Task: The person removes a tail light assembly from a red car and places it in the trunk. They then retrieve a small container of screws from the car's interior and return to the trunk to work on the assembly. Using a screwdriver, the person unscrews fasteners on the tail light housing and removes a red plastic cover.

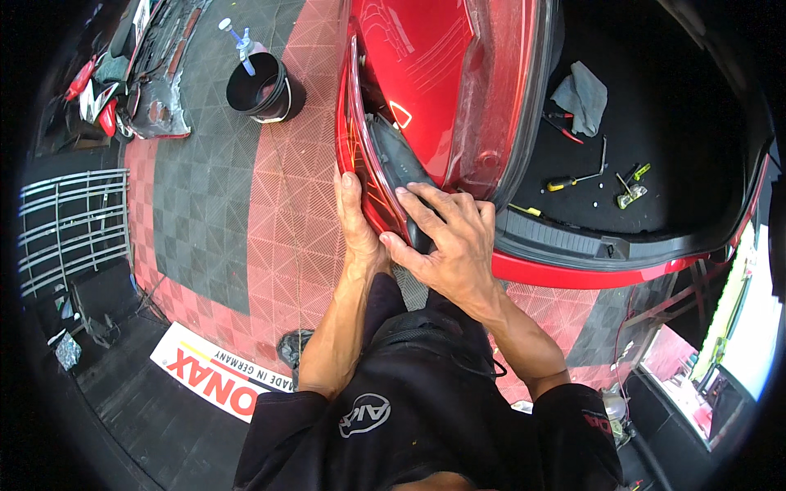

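Note:
A red tail light [354, 135] stands slightly away from the rear corner of a red car [413, 57], with a dark gap between them. Its grey back housing [396, 154] shows in that gap. My left hand [357, 222] is closed against the lamp's outer side, thumb along the lens. From the inner side my right hand [455, 239] grips the near end of the lamp, fingers bent over the housing and thumb on the lens edge. Both hands cover the lamp's near end, and the right fingertips lie close to the car body.
The open boot [639, 106] holds a grey cloth [582, 98], red-handled pliers [562, 128], a yellow-and-black screwdriver [565, 183] and small yellow-green tools [632, 195]. A black bucket [266, 88] stands on the tiled floor. A white sign [209, 372] and metal rack [74, 221] are at left.

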`<move>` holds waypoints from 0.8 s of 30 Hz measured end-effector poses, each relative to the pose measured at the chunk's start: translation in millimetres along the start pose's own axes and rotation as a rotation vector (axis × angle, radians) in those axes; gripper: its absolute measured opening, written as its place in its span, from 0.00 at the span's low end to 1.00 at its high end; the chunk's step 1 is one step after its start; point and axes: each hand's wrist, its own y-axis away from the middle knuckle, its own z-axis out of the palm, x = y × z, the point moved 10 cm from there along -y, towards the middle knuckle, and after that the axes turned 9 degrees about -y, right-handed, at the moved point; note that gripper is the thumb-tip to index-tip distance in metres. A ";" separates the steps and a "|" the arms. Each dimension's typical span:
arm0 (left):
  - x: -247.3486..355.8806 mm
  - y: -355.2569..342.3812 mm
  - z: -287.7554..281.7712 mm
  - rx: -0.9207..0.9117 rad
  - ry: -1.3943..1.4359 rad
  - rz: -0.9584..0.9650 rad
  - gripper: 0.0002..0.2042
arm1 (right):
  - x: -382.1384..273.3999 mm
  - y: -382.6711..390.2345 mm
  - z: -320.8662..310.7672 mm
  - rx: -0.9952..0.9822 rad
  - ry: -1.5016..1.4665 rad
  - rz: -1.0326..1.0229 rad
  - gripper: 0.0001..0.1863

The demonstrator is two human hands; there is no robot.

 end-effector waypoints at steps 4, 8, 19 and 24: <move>-6.8 -3.0 -3.1 0.020 -0.023 0.012 0.31 | 6.4 -1.2 -3.3 -0.019 -0.020 -0.008 0.32; -6.4 -4.5 -0.7 0.031 -0.043 0.041 0.36 | 11.8 -0.4 -3.7 -0.016 -0.040 -0.031 0.32; -8.8 -7.6 -0.4 0.058 -0.075 0.033 0.40 | 12.0 0.5 -8.1 0.049 -0.013 -0.115 0.31; -10.5 -12.1 -2.5 0.112 -0.134 -0.001 0.41 | 20.1 14.5 -7.8 0.060 -0.114 -0.121 0.34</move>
